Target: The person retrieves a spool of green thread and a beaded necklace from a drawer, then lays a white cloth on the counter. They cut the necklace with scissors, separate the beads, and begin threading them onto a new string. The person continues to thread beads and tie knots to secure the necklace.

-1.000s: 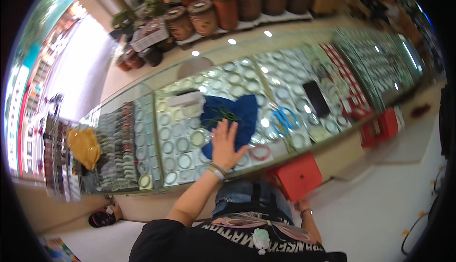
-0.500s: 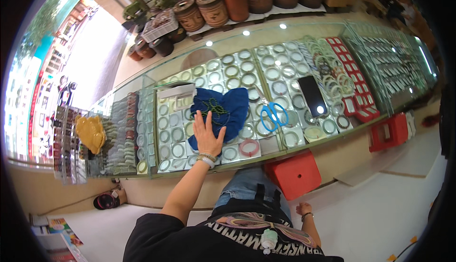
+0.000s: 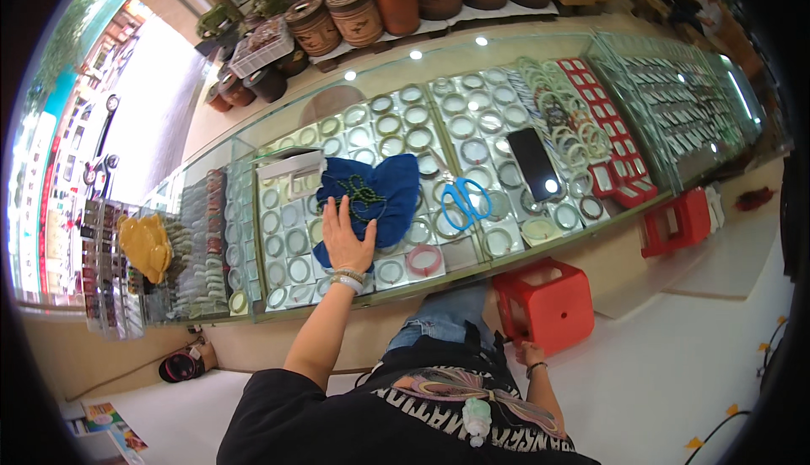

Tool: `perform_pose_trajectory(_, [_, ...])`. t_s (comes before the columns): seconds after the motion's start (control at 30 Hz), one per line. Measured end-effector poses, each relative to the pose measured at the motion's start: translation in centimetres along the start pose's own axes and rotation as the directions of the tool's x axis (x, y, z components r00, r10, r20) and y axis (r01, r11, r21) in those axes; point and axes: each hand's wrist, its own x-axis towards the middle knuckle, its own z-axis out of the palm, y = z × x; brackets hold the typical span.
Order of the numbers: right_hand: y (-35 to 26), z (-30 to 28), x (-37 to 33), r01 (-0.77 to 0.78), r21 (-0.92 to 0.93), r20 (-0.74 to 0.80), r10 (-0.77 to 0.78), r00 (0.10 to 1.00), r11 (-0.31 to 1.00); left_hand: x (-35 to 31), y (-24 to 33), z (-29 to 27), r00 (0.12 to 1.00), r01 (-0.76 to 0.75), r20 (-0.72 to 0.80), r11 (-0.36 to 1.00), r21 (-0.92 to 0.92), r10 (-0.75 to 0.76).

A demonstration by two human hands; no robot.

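My left hand [image 3: 348,246] lies flat with fingers spread on a dark blue cloth [image 3: 396,191] on the glass counter. Its fingertips touch or nearly touch a bundle of dark green beaded strings [image 3: 363,193] on the cloth. Two bracelets circle my left wrist. Right of the cloth are blue-handled scissors [image 3: 466,204], and beyond them a black phone [image 3: 531,164] rests on the glass. My right hand [image 3: 531,354] hangs low beside the corner of a red plastic stool [image 3: 561,313], fingers curled; whether they grip the stool is hidden.
Under the counter glass [image 3: 337,92] sit rows of bangles, a pink bangle [image 3: 423,260] among them. A yellow carved piece [image 3: 144,247] stands at left. Brown pots [image 3: 354,13] line the far side. Another red stool [image 3: 679,222] is at right.
The near red stool has shifted right and turned, showing more of its side. My right hand has risen slightly toward its corner. My left hand stays on the cloth; the view has shifted slightly.
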Motion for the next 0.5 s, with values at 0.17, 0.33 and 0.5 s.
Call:
perform_pose_trajectory(0.17, [-5.1,-0.6,-2.5,0.076,0.023,0.0,-0.076,0.997,0.997,0.6,0.3,-0.5,0.999,0.022,0.035,1.0,0.004,-0.022])
perform_pose_trajectory(0.33, [-18.8,-0.8,-9.0,0.269,0.005,0.228,-0.263,0.937,0.963,3.6,0.3,-0.7,0.997,-0.053,0.052,0.999,0.007,0.053])
perform_pose_trajectory(0.5, [-34.0,0.6,-14.8,0.702,-0.11,0.313,-0.645,0.697,0.704,4.7,0.9,0.7,0.975,-0.091,0.211,0.993,0.081,0.072])
